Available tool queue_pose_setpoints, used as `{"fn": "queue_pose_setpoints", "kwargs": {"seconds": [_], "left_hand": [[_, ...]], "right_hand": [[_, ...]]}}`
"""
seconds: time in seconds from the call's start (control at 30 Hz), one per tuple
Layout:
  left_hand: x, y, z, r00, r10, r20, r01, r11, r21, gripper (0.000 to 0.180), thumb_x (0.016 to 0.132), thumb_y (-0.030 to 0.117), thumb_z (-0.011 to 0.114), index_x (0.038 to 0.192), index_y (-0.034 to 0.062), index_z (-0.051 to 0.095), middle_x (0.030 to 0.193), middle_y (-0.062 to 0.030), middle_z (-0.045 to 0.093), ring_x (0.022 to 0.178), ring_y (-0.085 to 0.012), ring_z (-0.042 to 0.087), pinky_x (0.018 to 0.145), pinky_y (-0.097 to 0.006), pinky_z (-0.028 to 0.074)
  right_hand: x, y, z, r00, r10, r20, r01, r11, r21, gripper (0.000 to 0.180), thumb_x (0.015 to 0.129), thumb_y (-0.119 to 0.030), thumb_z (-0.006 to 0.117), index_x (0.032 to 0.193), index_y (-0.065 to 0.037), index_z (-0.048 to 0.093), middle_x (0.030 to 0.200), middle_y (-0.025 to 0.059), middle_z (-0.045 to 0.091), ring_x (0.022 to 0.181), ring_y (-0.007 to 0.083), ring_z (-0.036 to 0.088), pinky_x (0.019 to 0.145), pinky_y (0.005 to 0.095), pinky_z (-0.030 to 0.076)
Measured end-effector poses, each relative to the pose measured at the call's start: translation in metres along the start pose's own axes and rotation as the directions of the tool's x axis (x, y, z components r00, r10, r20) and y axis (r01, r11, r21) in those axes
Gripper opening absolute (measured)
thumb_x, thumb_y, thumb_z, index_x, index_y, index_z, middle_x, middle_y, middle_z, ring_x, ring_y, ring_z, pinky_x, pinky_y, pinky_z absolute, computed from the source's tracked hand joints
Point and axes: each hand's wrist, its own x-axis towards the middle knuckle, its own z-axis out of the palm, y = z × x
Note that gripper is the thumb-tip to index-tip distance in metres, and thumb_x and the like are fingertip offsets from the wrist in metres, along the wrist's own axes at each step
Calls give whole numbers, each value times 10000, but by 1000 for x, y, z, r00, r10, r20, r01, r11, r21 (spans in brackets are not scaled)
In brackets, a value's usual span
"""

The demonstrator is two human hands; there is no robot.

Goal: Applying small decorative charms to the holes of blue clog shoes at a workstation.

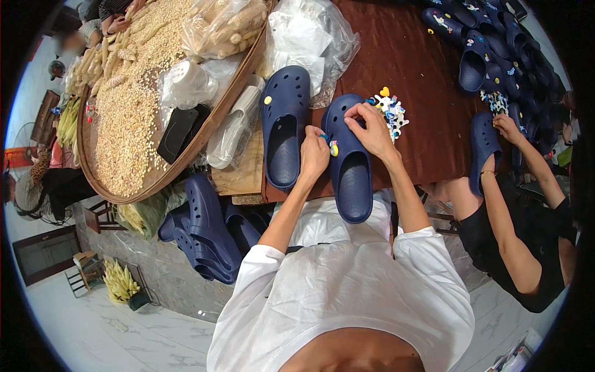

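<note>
A navy clog [354, 186] rests with its heel toward me over the table's front edge, between my two hands. My left hand [315, 152] is closed at its left side, with a small bright blue shoe charm [323, 136] at the fingertips. A yellow, colourful charm [334, 148] sits on the clog's upper beside them. My right hand [372, 131] has thumb and finger closed against the holed toe part; what lies under the fingertips is hidden. Just left lies a second navy clog [286, 127] bearing a round yellow charm [268, 100]. Beyond my right hand is a pile of loose charms [392, 111].
A big round woven tray [214, 141] of corn kernels stands at the left, with clear-bagged footwear [237, 127] by its rim. Plastic bags [304, 43] lie farther back. Another person's hand [509, 129] works at a clog [483, 146] on the right, near heaped clogs. More clogs [207, 226] hang below left.
</note>
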Motion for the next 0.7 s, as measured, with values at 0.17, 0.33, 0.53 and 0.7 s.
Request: {"fn": "queue_pose_setpoints", "kwargs": {"seconds": [0.17, 0.33, 0.53, 0.7], "left_hand": [[-21, 18, -10, 998, -36, 46, 44, 983, -179, 215, 920, 30, 401, 1084, -32, 525, 845, -227, 627, 738, -350, 661, 737, -452, 539], [-23, 9, -23, 931, -199, 306, 355, 685, -636, 278, 921, 74, 407, 1133, 32, 582, 909, -51, 584, 732, -108, 573, 651, -290, 531], [-21, 18, -25, 921, -185, 342, 355, 759, -546, 241, 957, 128, 453, 1139, 50, 590, 947, -41, 583, 771, -100, 576, 654, -265, 514], [-24, 20, -25, 939, -97, 330, 252, 847, -467, 240, 949, 54, 492, 1171, 58, 585, 956, -19, 576, 784, -63, 555, 651, -239, 492]], "right_hand": [[-7, -15, -15, 995, -9, 100, 1, 997, 77, 170, 855, -176, 720, 951, -47, 664, 914, 77, 612, 891, 241, 585, 807, 364, 460], [-28, -56, -18, 943, -171, 287, 235, 950, -205, 434, 682, -321, 862, 993, -109, 645, 957, 85, 535, 960, 285, 515, 829, 393, 422], [-33, -66, 14, 986, -82, 147, 145, 860, -490, 445, 651, -331, 866, 884, -80, 582, 952, 96, 501, 947, 290, 485, 758, 448, 398], [-32, -61, 16, 990, -80, 116, 122, 896, -426, 306, 696, -216, 787, 845, -83, 554, 910, 101, 503, 919, 298, 498, 720, 445, 417]]}}
